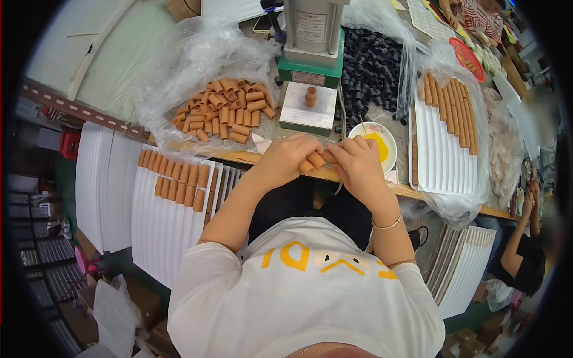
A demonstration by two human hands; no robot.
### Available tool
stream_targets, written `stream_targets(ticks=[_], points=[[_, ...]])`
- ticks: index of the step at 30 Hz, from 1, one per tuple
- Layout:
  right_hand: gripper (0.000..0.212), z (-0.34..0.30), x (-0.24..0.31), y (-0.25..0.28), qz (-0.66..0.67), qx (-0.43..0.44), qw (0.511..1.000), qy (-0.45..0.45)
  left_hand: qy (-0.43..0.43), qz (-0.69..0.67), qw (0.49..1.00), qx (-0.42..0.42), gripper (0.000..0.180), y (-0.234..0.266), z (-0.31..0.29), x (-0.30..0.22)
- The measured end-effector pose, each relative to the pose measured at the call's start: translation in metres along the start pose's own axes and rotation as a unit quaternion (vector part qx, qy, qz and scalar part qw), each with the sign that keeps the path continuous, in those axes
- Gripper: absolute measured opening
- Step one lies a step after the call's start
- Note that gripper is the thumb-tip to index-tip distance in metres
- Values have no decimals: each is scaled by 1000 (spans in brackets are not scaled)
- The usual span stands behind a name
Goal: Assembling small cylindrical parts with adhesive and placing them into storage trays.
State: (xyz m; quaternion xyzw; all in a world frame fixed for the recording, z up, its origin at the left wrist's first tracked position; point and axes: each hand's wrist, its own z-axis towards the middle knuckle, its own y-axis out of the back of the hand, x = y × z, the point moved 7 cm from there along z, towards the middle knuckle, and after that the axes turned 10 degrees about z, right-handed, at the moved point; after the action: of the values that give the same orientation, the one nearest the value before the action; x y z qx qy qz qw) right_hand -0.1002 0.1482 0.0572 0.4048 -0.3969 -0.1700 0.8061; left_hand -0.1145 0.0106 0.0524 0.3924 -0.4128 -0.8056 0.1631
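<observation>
My left hand [290, 156] is closed around short brown tubes [311, 163], just over the table's near edge. Close beside it, my right hand [360, 162] has its thumb and fingers drawn together at the tubes' right side; what it pinches is hidden. Ahead of my hands, a brown tube piece [310, 97] with a ringed middle stands upright on the metal plate [292, 110] of a green and grey press [310, 74]. Near my right hand sits a white bowl [390, 143] of yellow liquid with a thin stick in it.
Loose brown tubes [230, 107] lie heaped on clear plastic at left, black tube pieces [373, 71] at back right. White ridged trays [441, 173] [164, 221] with rows of tubes flank me. A red basket [467, 59] stands far right. Other people [522, 256] work at right.
</observation>
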Motion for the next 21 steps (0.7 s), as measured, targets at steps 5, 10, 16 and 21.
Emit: stream_targets(ticks=[5,10,16,21], points=[[32,15,-14,-15,-18,18,997,-74,114,-174,973,-104,36,-1,-8,36],[31,50,-75,-29,200,-103,956,-190,159,-80,956,-235,35,-2,16,106],[40,84,-100,-54,50,-186,966,-175,229,-123,956,-134,48,-13,48,143],[49,95,-94,-64,51,-155,971,-175,222,-154,949,-160,33,15,21,133]])
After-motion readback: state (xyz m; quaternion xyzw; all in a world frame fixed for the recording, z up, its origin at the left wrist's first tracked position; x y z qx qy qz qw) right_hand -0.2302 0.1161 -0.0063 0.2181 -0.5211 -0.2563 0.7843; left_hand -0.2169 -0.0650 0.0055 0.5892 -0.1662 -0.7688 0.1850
